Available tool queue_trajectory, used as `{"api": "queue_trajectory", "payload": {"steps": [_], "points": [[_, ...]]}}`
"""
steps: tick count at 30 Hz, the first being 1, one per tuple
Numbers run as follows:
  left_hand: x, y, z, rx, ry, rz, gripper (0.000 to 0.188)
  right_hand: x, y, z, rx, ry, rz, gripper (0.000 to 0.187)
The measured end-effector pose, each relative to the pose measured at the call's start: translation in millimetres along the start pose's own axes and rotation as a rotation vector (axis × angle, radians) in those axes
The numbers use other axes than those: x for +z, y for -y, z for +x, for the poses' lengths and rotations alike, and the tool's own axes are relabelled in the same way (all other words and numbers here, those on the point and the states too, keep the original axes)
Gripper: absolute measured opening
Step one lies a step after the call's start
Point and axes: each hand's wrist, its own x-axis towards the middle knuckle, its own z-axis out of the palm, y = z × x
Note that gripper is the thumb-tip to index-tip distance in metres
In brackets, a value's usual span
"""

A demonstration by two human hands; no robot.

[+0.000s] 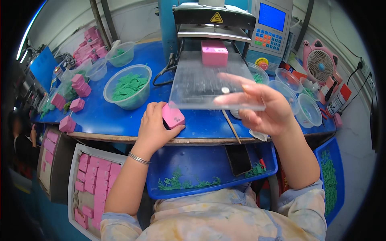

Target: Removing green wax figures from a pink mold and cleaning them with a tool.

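My left hand (153, 125) wraps around a pink block (173, 115) with rounded corners and dark markings, at the table's front edge. My right hand (261, 102) is raised at the front right of a clear plate (197, 76), its fingers spread and partly blurred. Whether those fingers touch the plate is unclear. A small white disc (225, 90) shows between the index and middle fingers, and I cannot make out what it rests on. Farther back on the plate sits another pink block (214, 54), beneath the front of a press (215, 20).
Left on the blue table stand a bowl of green strands (128, 86) and stacked pink blocks (81, 86). A control panel (269, 28), clear tubs (309, 110) and a pink fan (320, 60) are right. Below are a blue drawer (193, 160) with a phone (238, 160) and a white box (72, 176) of pink blocks.
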Motion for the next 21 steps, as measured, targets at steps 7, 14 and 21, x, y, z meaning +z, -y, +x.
{"api": "queue_trajectory", "payload": {"steps": [7, 14, 21], "points": [[1, -1, -4, 0.045, -0.067, 0.028, 0.069, 0, 1, 32, -0.252, -0.436, -0.081, 0.041], [0, -3, -4, 0.022, -0.065, 0.055, 0.067, -33, -14, 41, -0.389, -0.529, -0.509, 0.049], [2, -2, -6, 0.024, -0.022, 0.047, 0.074, -24, -19, 46, -0.371, -0.606, -0.417, 0.046]]}}
